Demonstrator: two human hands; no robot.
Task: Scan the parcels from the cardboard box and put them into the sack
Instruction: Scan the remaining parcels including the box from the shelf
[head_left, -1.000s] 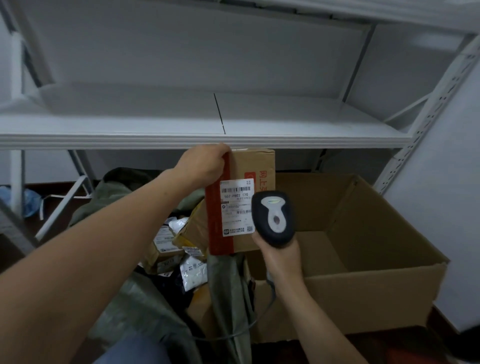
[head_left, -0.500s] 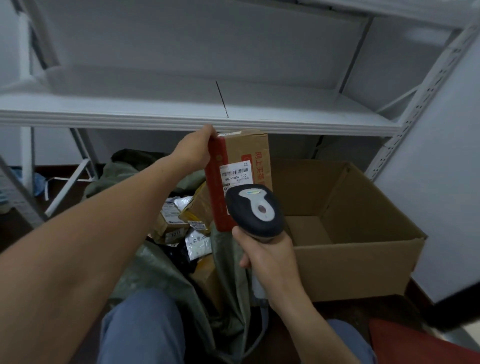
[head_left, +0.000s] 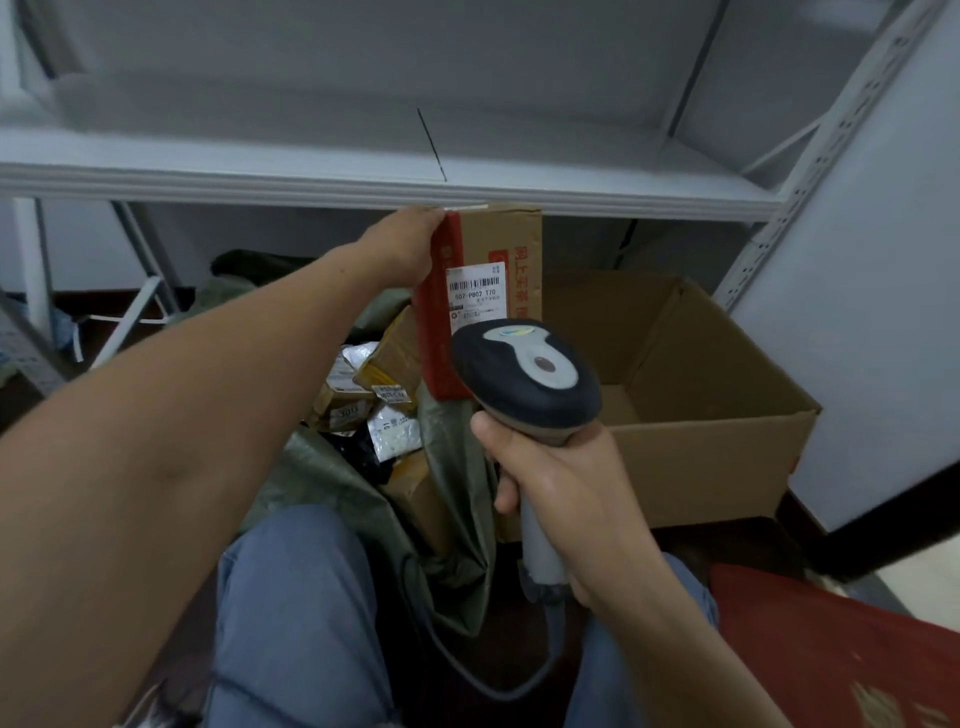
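Note:
My left hand (head_left: 402, 244) grips the top left corner of a brown parcel (head_left: 506, 244) with a red side strip and a white barcode label, held upright above the sack. My right hand (head_left: 556, 488) holds a black and grey barcode scanner (head_left: 524, 379) by its handle, its head just below the label and pointed at the parcel. The green sack (head_left: 332, 478) lies open between my knees, with several parcels (head_left: 384, 395) inside. The large cardboard box (head_left: 711, 447) stands open to the right; the part of its floor in view is bare.
A white metal shelf (head_left: 260, 171) runs across just above the parcel, its perforated upright (head_left: 779, 223) at the right. My knees in blue jeans (head_left: 291, 613) are below. A red mat (head_left: 841, 649) lies at the lower right. The scanner cable (head_left: 467, 670) trails down.
The scanner has drawn back toward me and now looms larger under the label. The view has tilted down, showing my knees. The parcel stays held in my left hand.

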